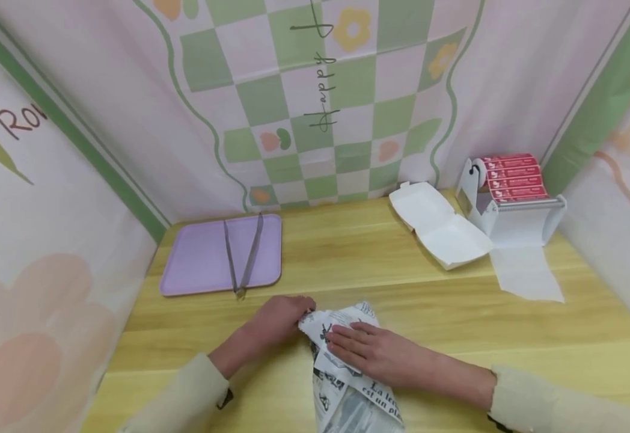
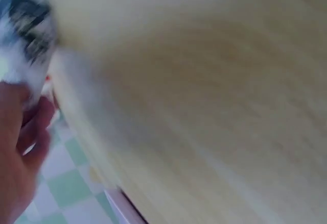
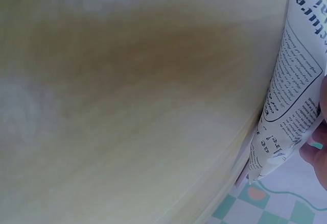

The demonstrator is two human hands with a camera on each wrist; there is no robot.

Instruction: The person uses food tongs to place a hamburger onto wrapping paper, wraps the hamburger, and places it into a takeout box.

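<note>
A folded sheet of newsprint-patterned paper (image 1: 328, 394) lies on the table in front of the person, its narrow end running toward the near edge. At its upper left corner the left hand (image 1: 277, 319) pinches the paper between thumb and fingers. The left wrist view also has this hand (image 2: 18, 152) gripping the printed paper (image 2: 25, 40). Flat across the top of the fold rests the right hand (image 1: 382, 355), fingers straight and close together. Printed text covers the paper (image 3: 291, 86) in the right wrist view, where only part of the right hand (image 3: 321, 163) appears at the edge.
A purple tray (image 1: 196, 258) at the back left bears metal tongs (image 1: 249, 264), spread in a V. At the back right lies an opened white clamshell box (image 1: 445, 231), beside a white dispenser (image 1: 526, 222) with a roll of red labels (image 1: 515, 177). Patterned curtains border the wooden table (image 1: 326, 258).
</note>
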